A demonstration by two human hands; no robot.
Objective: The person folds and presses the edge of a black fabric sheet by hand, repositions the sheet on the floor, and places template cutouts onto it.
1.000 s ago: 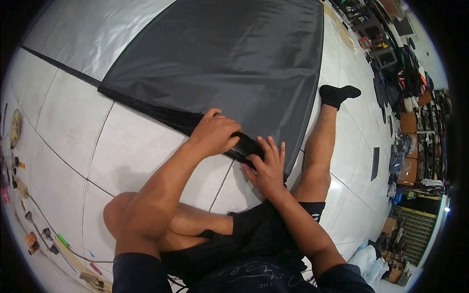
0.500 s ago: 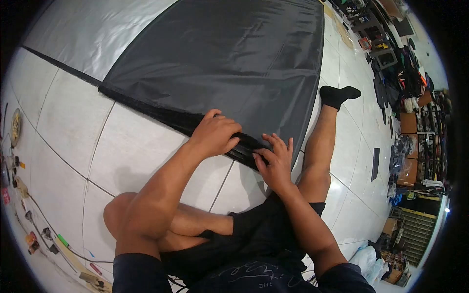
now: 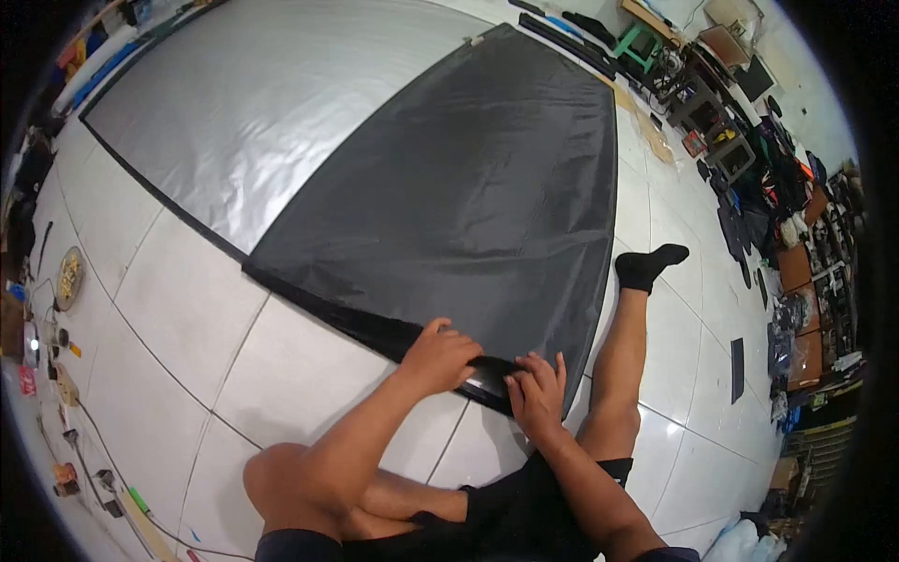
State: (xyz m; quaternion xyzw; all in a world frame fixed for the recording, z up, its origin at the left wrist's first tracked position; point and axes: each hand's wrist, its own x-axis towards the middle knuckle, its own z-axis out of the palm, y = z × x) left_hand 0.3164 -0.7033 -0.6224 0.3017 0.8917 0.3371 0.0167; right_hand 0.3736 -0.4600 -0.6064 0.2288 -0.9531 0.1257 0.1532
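A large dark grey sheet (image 3: pixel 468 215) with a slight sheen lies flat on the tiles. Along its near edge runs a black fuzzy strip (image 3: pixel 346 318). My left hand (image 3: pixel 440 361) is closed on this edge, thumb toward the right. Just to the right, near the sheet's corner, my right hand (image 3: pixel 537 391) pinches the same strip, with some fingers raised. A short stretch of strip shows between the two hands. What lies under my fingers is hidden.
A silver sheet (image 3: pixel 262 103) with a dark border adjoins on the left. My outstretched leg (image 3: pixel 618 365) lies along the right side. Small tools and cables (image 3: pixel 103 478) are at the left, a bowl (image 3: pixel 70 278) beyond them. Crowded shelves (image 3: pixel 824 290) line the right.
My view has tilted up, so the sheets and hands sit lower in the picture and more of the far end shows. Both hands stay on the strip, which looks flatter between them.
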